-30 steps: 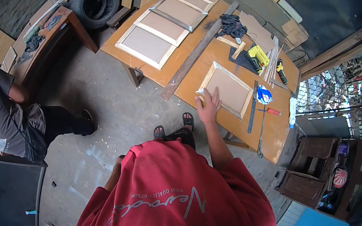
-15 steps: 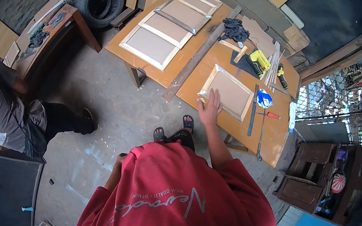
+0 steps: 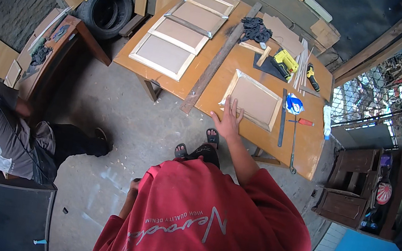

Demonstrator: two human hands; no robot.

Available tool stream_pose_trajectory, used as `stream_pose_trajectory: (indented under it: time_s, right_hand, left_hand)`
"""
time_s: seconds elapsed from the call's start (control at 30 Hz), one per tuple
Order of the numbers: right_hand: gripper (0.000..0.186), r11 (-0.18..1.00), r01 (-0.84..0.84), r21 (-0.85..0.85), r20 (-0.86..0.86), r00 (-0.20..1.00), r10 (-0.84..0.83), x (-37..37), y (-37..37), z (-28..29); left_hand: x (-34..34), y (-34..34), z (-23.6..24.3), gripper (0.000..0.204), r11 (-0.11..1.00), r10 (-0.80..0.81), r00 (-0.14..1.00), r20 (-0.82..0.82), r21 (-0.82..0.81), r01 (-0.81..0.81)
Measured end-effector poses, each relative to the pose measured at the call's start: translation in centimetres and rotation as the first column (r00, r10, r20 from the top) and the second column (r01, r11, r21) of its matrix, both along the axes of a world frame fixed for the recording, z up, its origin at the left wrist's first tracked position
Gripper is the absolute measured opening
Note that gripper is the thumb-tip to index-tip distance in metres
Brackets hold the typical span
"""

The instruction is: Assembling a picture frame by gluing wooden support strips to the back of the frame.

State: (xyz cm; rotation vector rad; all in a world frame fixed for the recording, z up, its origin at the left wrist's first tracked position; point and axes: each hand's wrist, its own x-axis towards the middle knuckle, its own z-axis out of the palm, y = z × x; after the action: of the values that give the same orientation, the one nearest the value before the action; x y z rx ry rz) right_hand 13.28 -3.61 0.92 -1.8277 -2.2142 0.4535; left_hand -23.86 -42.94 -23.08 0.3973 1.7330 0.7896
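A small wooden frame with a brown board panel [image 3: 254,102] lies on the near right part of the orange-brown table. My right hand [image 3: 227,121] rests at its near left corner, fingers stretched out and touching the frame's edge; it grips nothing. My left hand [image 3: 134,186] hangs low beside my body, its fingers mostly hidden by the red shirt and too dark to read. Right of the frame lie a dark flat ruler-like strip [image 3: 282,117], a blue-and-white packet [image 3: 294,104], a red-handled screwdriver [image 3: 305,122] and a long thin metal rod [image 3: 293,146].
Several similar frames [image 3: 163,55] lie in a row on the table's left. A long dark plank [image 3: 215,67] divides the tabletop. Beyond are a black cloth [image 3: 255,30], a yellow-and-black power tool [image 3: 285,64] and thin strips [image 3: 303,63]. A co-worker [image 3: 11,129] sits at left near a tire [image 3: 106,11].
My right hand has shifted slightly left and nearer at the frame's corner, its fingers still spread. The whole view has tilted a little. The objects on the table stay in place.
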Motion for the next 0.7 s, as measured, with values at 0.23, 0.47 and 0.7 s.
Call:
stream_pose_trajectory:
  time_s: [0.23, 0.47, 0.7]
  right_hand:
    - [0.104, 0.979, -0.173, 0.109, -0.020, 0.984, 0.176, -0.4, -1.3, -0.5]
    - [0.110, 0.976, 0.118, 0.183, -0.356, 0.933, -0.046, 0.7, -0.2, -0.8]
    - [0.111, 0.984, 0.010, 0.181, -0.285, 0.957, 0.043, 0.5, 0.7, -1.1]
  left_hand:
    - [-0.1, 0.4, -0.9, 0.036, 0.999, -0.041, 0.998, -0.039, -0.025, 0.040]
    - [0.7, 1.3, -1.3, 0.037, 0.998, -0.041, 0.998, -0.045, -0.038, 0.040]
    - [-0.7, 0.6, -1.1, 0.038, 0.999, -0.018, 0.998, -0.055, -0.031, 0.016]
